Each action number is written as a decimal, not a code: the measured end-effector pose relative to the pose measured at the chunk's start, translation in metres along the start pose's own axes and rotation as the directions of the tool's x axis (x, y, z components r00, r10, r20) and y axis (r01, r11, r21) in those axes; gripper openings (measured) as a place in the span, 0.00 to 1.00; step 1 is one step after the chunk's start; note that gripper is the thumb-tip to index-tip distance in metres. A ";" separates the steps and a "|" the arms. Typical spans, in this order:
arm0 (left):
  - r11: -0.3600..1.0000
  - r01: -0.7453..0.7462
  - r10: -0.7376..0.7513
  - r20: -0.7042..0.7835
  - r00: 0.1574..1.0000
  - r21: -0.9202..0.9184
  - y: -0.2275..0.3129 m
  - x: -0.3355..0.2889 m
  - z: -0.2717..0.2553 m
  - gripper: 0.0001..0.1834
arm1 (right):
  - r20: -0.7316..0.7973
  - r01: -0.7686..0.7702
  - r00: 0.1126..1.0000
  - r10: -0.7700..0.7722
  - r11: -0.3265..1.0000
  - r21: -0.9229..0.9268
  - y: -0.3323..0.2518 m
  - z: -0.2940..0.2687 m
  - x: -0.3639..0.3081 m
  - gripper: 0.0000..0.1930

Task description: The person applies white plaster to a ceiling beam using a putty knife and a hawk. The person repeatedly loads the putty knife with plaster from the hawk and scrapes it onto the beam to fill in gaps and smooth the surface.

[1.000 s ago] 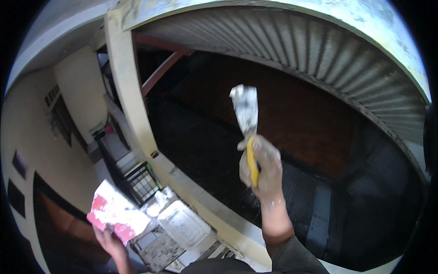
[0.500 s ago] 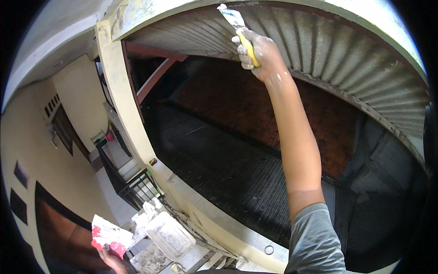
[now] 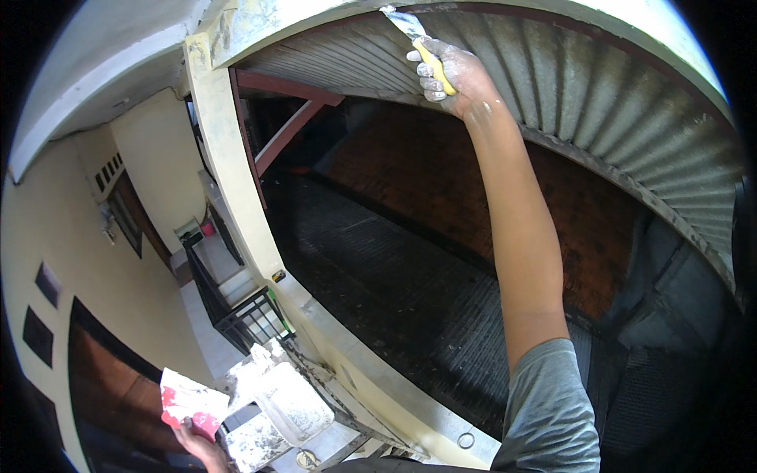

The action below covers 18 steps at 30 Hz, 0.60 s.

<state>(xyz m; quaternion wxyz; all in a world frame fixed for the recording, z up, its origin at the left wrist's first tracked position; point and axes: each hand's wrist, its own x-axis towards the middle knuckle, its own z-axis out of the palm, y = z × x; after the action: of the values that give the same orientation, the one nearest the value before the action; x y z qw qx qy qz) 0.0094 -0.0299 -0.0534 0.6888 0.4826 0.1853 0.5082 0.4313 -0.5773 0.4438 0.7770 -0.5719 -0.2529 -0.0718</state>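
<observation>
My right hand (image 3: 461, 79), raised high with my arm stretched out, is closed around the yellow handle of a putty knife (image 3: 432, 65). The metal blade points up and left, with a white dab at its tip, close under the painted beam (image 3: 296, 30); whether it touches I cannot tell. White smears cover my fingers and wrist. Low on the left, my left hand (image 3: 203, 449) grips the lower edge of a red plastic spreader (image 3: 206, 422), whose upper face is coated in white paste. Beside it is a heap of white paste (image 3: 260, 369).
A paste-smeared pale plastic tray (image 3: 330, 414) lies right of the heap. A ledge (image 3: 378, 363) with a tape roll (image 3: 466, 441) runs past a cream pillar (image 3: 229, 158). Beyond are corrugated roofing (image 3: 568, 87) and a dark lower area. A black railing (image 3: 260, 315) stands left.
The view has shifted slightly, so the pillar, ledge and walls sit farther right. My right hand and the putty knife are a little higher in the picture. Both hands keep their holds.
</observation>
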 end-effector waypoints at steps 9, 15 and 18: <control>1.000 0.007 -0.006 -0.054 0.999 0.030 0.009 -0.012 0.021 0.23 | 0.068 -0.019 0.998 0.011 0.993 0.120 -0.013 -0.005 -0.004 0.14; 0.999 -0.022 0.023 -0.047 0.999 0.026 0.008 -0.011 0.017 0.22 | 0.067 0.013 0.998 -0.021 0.993 0.113 -0.038 -0.004 -0.011 0.13; 1.000 -0.022 0.022 -0.059 0.998 0.004 0.009 -0.012 0.022 0.22 | 0.087 -0.026 0.996 0.020 0.997 0.068 -0.056 -0.009 -0.020 0.13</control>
<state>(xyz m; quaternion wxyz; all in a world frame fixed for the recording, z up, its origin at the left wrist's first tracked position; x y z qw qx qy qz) 0.0160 -0.0506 -0.0380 0.6767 0.4703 0.2011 0.5296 0.3946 -0.6082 0.4799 0.7854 -0.5503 -0.2820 -0.0294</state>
